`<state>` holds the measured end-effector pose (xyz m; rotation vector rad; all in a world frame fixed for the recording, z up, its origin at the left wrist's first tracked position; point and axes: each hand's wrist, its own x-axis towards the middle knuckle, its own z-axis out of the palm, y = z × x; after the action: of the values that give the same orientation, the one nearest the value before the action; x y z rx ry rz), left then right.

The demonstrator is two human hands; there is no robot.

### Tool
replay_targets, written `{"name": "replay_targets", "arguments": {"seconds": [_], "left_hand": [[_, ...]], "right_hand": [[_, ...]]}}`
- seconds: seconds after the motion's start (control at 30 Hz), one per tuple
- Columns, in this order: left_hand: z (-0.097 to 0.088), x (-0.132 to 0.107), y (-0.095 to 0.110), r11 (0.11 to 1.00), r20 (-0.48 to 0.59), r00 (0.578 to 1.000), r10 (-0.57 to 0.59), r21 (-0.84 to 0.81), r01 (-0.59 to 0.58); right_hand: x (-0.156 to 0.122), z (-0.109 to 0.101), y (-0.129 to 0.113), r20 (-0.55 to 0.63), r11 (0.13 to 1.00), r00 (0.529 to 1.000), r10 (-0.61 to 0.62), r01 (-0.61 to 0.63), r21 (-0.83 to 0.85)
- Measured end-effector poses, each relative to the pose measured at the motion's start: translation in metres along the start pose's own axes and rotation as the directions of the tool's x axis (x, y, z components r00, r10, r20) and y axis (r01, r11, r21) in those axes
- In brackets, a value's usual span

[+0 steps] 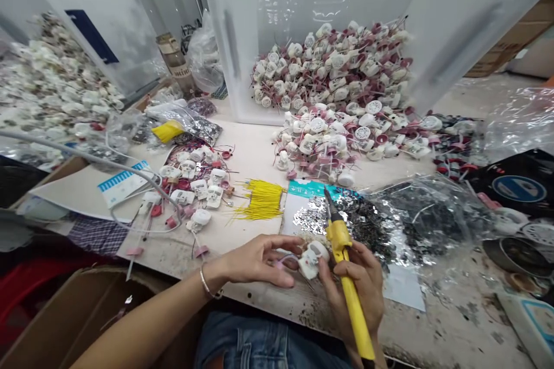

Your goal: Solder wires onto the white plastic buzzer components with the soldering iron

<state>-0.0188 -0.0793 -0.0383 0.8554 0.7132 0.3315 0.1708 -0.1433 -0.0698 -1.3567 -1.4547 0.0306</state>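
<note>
My right hand [361, 282] is wrapped round a yellow soldering iron [352, 305], its dark tip pointing up and away. The thumb of that hand also touches a small white plastic fan-like part [310, 262] at the table's near edge. To the left of this part, my left hand [266, 259] has its thumb and fingers apart; a pinkish piece with thin wire shows between them. A bundle of yellow wires [262, 200] lies beyond my left hand. Small shiny metal pieces [309, 216] are spread on a sheet just past the white part.
A large heap of white and pink parts [333, 69] fills the back. More parts [199, 184] lie at left beside a looping grey cable [171, 199]. Plastic bags with dark metal bits [450, 219] and a round tin [519, 256] are at right. A cardboard box [56, 323] stands lower left.
</note>
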Motion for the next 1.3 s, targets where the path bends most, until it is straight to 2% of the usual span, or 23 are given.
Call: {"name": "replay_targets", "arguments": {"seconds": [0.07,0.13,0.2,0.27,0.33,0.43,0.5,0.6,0.67,0.77,0.83,0.93,1.0,1.1,1.13,1.23,1.27,1.3], "left_hand": [[0.003,0.0,-0.011,0.995,-0.136,0.987,-0.08,-0.064,0.072],[0.005,0.003,-0.02,0.972,-0.194,0.962,-0.195,-0.169,0.163],[0.005,0.005,-0.027,0.943,-0.151,0.952,-0.268,-0.242,0.227],[0.004,0.003,-0.03,0.93,-0.091,0.954,-0.285,-0.267,0.252],[0.002,-0.001,-0.029,0.943,-0.114,0.962,-0.249,-0.254,0.214],[0.002,-0.007,-0.022,0.987,-0.237,0.961,-0.141,-0.114,0.117],[0.004,-0.01,-0.017,0.997,-0.275,0.961,-0.04,0.058,0.058],[0.009,-0.012,-0.011,0.947,-0.31,0.946,0.094,0.32,0.01],[0.01,-0.01,-0.011,0.934,-0.322,0.942,0.092,0.356,0.03],[0.01,-0.006,-0.017,0.985,-0.264,0.964,-0.028,0.154,0.071],[0.009,-0.005,-0.021,0.996,-0.244,0.967,-0.074,0.023,0.082],[0.009,-0.004,-0.026,0.993,-0.319,0.94,-0.119,-0.057,0.107],[0.008,-0.005,-0.028,0.986,-0.328,0.93,-0.168,-0.07,0.153],[0.003,-0.004,-0.035,0.943,-0.181,0.926,-0.332,-0.082,0.323],[0.0,-0.003,-0.038,0.908,-0.117,0.901,-0.417,-0.088,0.409],[-0.011,-0.007,-0.043,0.771,0.024,0.776,-0.631,-0.092,0.63],[-0.015,-0.011,-0.041,0.744,0.054,0.749,-0.661,-0.089,0.663],[-0.018,-0.015,-0.037,0.74,0.073,0.746,-0.662,-0.093,0.666]], "right_hand": [[-0.002,0.001,-0.002,0.018,0.998,0.998,-0.057,0.057,0.008],[-0.006,0.001,-0.002,0.029,0.999,1.0,-0.007,0.006,0.036],[-0.009,0.002,0.0,0.021,0.996,0.996,0.082,-0.082,0.039],[-0.011,0.003,0.0,0.01,0.994,0.994,0.109,-0.109,0.02],[-0.01,0.003,0.0,0.014,0.998,0.998,0.056,-0.056,0.003],[-0.009,0.001,-0.002,0.039,1.0,0.999,0.003,-0.003,0.0],[-0.009,-0.002,-0.002,0.05,1.0,0.998,0.029,-0.029,0.009],[-0.012,-0.005,0.0,0.052,0.995,0.994,0.093,-0.095,0.027],[-0.014,-0.006,0.001,0.059,0.988,0.987,0.146,-0.149,0.041],[-0.014,-0.003,0.003,0.066,0.977,0.978,0.199,-0.203,0.059],[-0.013,-0.001,0.002,0.064,0.981,0.982,0.178,-0.182,0.071],[-0.011,0.001,-0.001,0.067,0.992,0.993,0.096,-0.1,0.072],[-0.01,0.001,-0.003,0.08,0.996,0.995,0.06,-0.065,0.06],[-0.011,0.002,-0.006,0.094,0.998,0.995,0.038,-0.043,0.046],[-0.012,0.003,-0.005,0.09,0.999,0.996,0.016,-0.02,0.043],[-0.017,0.006,0.002,0.091,0.996,0.992,-0.087,0.083,0.042],[-0.019,0.007,0.007,0.109,0.992,0.987,-0.119,0.115,0.047],[-0.021,0.007,0.012,0.138,0.989,0.98,-0.144,0.137,0.055]]}}
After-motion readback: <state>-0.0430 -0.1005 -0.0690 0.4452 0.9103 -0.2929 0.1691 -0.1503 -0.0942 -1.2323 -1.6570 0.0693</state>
